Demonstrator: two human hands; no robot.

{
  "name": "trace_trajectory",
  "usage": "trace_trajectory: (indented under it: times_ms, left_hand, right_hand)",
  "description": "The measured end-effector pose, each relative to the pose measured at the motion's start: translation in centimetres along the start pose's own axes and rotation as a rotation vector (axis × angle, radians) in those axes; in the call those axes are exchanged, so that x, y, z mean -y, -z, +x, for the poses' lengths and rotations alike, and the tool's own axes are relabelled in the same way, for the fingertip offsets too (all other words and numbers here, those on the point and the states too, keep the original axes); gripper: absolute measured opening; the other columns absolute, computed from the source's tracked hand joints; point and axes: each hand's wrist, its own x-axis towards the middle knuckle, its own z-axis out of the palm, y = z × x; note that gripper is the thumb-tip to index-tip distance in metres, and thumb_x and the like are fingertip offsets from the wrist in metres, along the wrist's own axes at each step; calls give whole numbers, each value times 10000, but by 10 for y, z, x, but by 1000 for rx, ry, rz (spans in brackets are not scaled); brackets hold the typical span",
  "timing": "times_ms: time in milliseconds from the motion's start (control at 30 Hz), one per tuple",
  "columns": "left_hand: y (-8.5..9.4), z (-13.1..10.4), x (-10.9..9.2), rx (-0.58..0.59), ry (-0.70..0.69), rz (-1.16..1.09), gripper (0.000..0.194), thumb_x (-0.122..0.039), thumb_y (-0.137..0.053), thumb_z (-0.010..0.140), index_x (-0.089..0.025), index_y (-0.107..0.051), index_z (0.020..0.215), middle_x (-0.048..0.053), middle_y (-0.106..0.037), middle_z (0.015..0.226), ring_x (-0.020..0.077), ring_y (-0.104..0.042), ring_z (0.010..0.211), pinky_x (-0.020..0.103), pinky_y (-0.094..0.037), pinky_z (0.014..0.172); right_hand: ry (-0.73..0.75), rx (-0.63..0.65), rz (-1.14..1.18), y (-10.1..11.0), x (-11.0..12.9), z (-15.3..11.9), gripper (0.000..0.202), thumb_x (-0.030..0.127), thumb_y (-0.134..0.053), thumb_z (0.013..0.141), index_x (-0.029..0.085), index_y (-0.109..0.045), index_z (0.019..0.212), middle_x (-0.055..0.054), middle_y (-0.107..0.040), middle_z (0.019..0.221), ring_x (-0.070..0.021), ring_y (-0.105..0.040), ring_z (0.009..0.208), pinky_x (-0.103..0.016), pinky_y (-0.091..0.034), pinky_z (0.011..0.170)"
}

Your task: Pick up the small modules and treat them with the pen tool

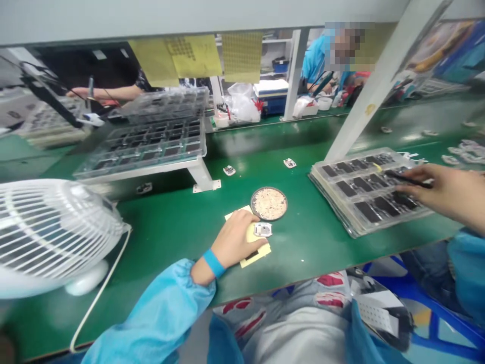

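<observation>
My left hand (pixel 237 237) rests on a yellow paper (pixel 254 261) on the green bench, thumb and fingers apart around a small white part (pixel 262 230). Whether the fingertips touch the part is hard to tell. Just beyond it lies a round dish (pixel 269 203) with a pale, speckled surface. At the right, my right hand (pixel 428 183) pinches a dark, thin tool (pixel 407 178) over a stack of clear trays (pixel 369 192) that hold dark rectangular pieces. The tool's tip is over the top tray.
A white fan (pixel 56 237) with a cable stands at the left. Behind it, a raised stand (pixel 202 174) bears more trays. Small white parts (pixel 229 170) lie farther back. A slanted post (pixel 382 81) rises behind the tray stack. Two people sit across the bench.
</observation>
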Motion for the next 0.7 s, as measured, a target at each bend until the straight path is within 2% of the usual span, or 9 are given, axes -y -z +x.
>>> trace_trajectory:
  times_ms: [33, 100, 167, 233, 333, 400, 467, 567, 700]
  left_hand:
    - [-1, 0, 0, 4, -9, -3, 371, -422, -737, 795, -214, -630, 1083, 71, -609, 1082, 266, -546, 1037, 414, -444, 908]
    - [-2, 0, 2, -8, -7, -57, 317, -411, -740, 797, -221, -650, 1034, 62, -623, 1065, 258, -557, 1029, 403, -445, 900]
    - [-2, 1, 5, -57, 63, -202, 315, -375, -770, 770, -216, -633, 1004, 47, -650, 1032, 231, -591, 974, 370, -461, 862]
    - [-2, 1, 9, -105, 197, -449, 361, -341, -781, 761, -207, -575, 1026, 34, -680, 973, 186, -627, 849, 317, -486, 765]
    - [0, 3, 16, -135, 348, -863, 429, -312, -790, 759, -196, -500, 1053, 42, -719, 939, 147, -659, 753, 267, -507, 691]
    - [3, 4, 19, -150, 387, -1011, 457, -291, -815, 735, -179, -524, 1068, 67, -735, 965, 154, -687, 802, 277, -536, 747]
    - [4, 5, 21, -182, 421, -1030, 438, -294, -822, 728, -155, -591, 1073, 84, -743, 974, 159, -699, 810, 279, -556, 762]
    - [5, 6, 21, -239, 447, -973, 336, -360, -759, 798, -127, -682, 1028, 86, -753, 898, 141, -686, 673, 254, -562, 651]
    - [7, 9, 19, -296, 472, -961, 308, -392, -720, 833, -125, -730, 986, 66, -752, 803, 119, -649, 544, 233, -538, 551]
  right_hand:
    - [-3, -29, 45, 7, 27, 3, 338, 556, -737, 783, 261, -731, 948, -73, -717, 721, -209, -587, 505, -325, -381, 469]
    - [-65, -25, 230, 16, 90, 10, 262, 500, -735, 810, 248, -741, 879, -71, -731, 773, -214, -631, 603, -330, -443, 529]
    - [30, 51, 515, 15, 155, 19, 224, 450, -748, 811, 230, -747, 851, -62, -737, 879, -211, -668, 751, -322, -504, 646]
    - [111, 194, 783, 4, 209, 27, 215, 425, -743, 814, 212, -750, 844, -60, -732, 904, -203, -673, 803, -321, -529, 708]
    - [54, 342, 1081, -25, 262, 36, 245, 417, -761, 783, 190, -739, 873, -54, -738, 860, -199, -683, 777, -316, -553, 695]
    - [4, 424, 1224, -45, 281, 37, 255, 413, -762, 777, 181, -725, 877, -48, -739, 847, -189, -687, 755, -305, -560, 683]
    - [-12, 504, 1293, -63, 288, 34, 256, 404, -761, 779, 171, -712, 872, -45, -737, 840, -180, -683, 741, -298, -557, 681]
    - [-4, 628, 1327, -79, 287, 26, 255, 390, -768, 773, 153, -712, 850, -49, -736, 821, -175, -675, 746, -294, -544, 703]
    - [-33, 780, 1360, -89, 285, 18, 249, 393, -758, 782, 148, -717, 788, -43, -737, 747, -152, -657, 692, -271, -523, 684]
